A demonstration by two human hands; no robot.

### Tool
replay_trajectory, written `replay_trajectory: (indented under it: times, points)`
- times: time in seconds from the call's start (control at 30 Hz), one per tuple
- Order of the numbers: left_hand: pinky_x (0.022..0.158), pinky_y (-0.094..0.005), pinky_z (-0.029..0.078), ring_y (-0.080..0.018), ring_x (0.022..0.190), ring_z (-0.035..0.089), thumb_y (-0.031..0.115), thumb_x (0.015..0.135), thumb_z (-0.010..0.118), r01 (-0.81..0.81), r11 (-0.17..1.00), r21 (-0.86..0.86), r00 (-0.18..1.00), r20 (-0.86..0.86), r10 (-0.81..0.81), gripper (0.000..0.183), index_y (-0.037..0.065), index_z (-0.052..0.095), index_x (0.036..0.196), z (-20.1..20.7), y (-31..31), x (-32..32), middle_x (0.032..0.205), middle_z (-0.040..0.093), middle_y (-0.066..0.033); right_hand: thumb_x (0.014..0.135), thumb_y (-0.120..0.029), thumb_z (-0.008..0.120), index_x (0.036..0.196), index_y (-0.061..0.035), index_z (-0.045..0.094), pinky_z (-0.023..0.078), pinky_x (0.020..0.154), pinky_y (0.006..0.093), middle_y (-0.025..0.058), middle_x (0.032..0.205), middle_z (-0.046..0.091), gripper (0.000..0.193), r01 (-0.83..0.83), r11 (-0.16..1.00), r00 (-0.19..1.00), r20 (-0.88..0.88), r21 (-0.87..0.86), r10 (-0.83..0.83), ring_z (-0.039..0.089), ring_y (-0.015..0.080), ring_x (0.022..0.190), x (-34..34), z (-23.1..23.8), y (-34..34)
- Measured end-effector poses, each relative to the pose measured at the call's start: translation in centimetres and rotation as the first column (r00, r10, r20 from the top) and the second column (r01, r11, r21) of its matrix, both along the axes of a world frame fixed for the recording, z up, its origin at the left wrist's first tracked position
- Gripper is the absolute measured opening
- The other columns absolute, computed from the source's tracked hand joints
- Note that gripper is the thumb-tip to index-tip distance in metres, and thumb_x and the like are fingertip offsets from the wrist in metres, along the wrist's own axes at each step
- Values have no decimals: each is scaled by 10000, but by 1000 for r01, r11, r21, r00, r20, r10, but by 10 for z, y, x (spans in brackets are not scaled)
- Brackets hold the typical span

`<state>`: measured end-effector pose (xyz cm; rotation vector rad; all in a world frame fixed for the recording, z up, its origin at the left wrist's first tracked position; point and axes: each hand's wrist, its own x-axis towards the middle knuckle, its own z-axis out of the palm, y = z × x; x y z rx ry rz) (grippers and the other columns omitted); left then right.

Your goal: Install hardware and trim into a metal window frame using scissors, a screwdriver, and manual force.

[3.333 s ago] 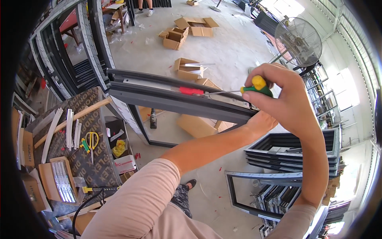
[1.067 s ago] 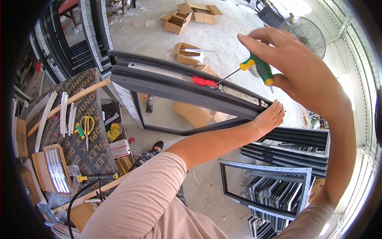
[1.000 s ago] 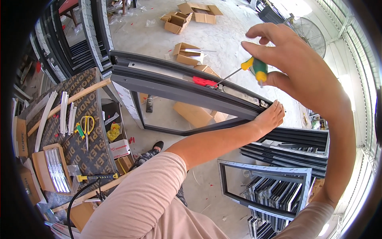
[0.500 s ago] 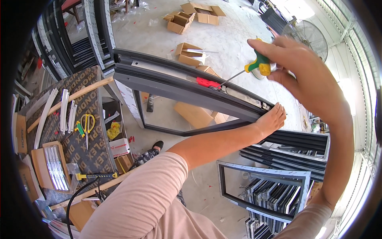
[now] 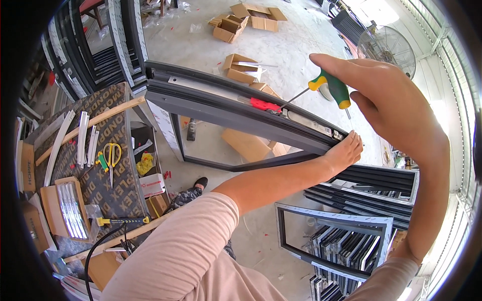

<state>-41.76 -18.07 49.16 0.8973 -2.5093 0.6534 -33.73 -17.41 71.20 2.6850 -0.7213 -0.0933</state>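
A dark grey window frame (image 5: pixel 241 115) stands on edge, slanting down from upper left to right. My left hand (image 5: pixel 345 151) is wrapped round its right end. In its top channel lie a bright red plastic piece (image 5: pixel 264 105) and metal hardware strips, one at the left (image 5: pixel 201 86). My right hand (image 5: pixel 391 98) is up at the right, its fingers round the green and yellow handle of a screwdriver (image 5: pixel 334 90). The screwdriver slants down to the left, and its tip meets the hardware beside the red piece. Part of the grip is hidden behind the hand.
On the left, a workbench (image 5: pixel 90 150) carries scissors (image 5: pixel 112 160), white strips, a box of metal parts (image 5: pixel 65 210) and a yellow-handled tool (image 5: pixel 123 220). Open cardboard boxes (image 5: pixel 241 67) lie on the floor beyond. More frames (image 5: pixel 331 241) stand at lower right; a fan (image 5: pixel 386 47) is behind.
My right hand has shifted slightly down and right, turning the screwdriver handle. The screwdriver tip stays beside the red piece. My left hand keeps its hold on the frame.
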Motion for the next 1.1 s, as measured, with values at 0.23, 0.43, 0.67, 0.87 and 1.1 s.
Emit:
replay_trajectory:
  times: [0.23,0.43,0.67,0.87,1.1]
  points:
    - [1094,-530,244,-373,1290,374,260,908,486,22,1000,10,1000,2,-22,485,60,431,1348,4,1,0,1383,396,-189,770,-107,682,1237,-122,568,441,742,392,104,945,611,482,-134,978,982,-152,-157,110,571,268,851,15,5,-3]
    - [1094,-489,266,-350,1261,398,246,893,490,15,999,-44,995,-98,-20,422,65,504,1274,3,6,-5,1345,436,-169,834,-258,660,1122,-66,608,439,607,360,124,718,579,350,25,1000,987,158,-14,-23,556,240,609,19,-11,-26]
    - [1089,-488,265,-349,1242,414,240,900,464,4,998,-55,996,-88,-9,412,58,520,1265,-4,7,-4,1333,448,-165,945,-318,539,1058,-77,646,405,533,227,1,689,560,287,225,830,846,320,511,-426,502,50,608,6,-25,-24]
    - [1093,-517,248,-372,1278,385,250,912,470,3,999,-33,999,-39,-5,450,43,464,1312,-5,11,-1,1374,409,-187,877,-69,577,1255,-118,574,496,729,298,70,904,608,381,91,779,941,201,621,-270,573,155,794,-13,-6,-3]
    - [1094,-523,243,-370,1291,374,249,916,473,34,999,-25,999,12,-34,456,51,452,1327,4,16,-4,1384,405,-187,791,-85,633,1286,-183,555,421,976,357,97,1306,498,510,-210,965,965,-189,-154,180,459,277,1219,-2,4,7]
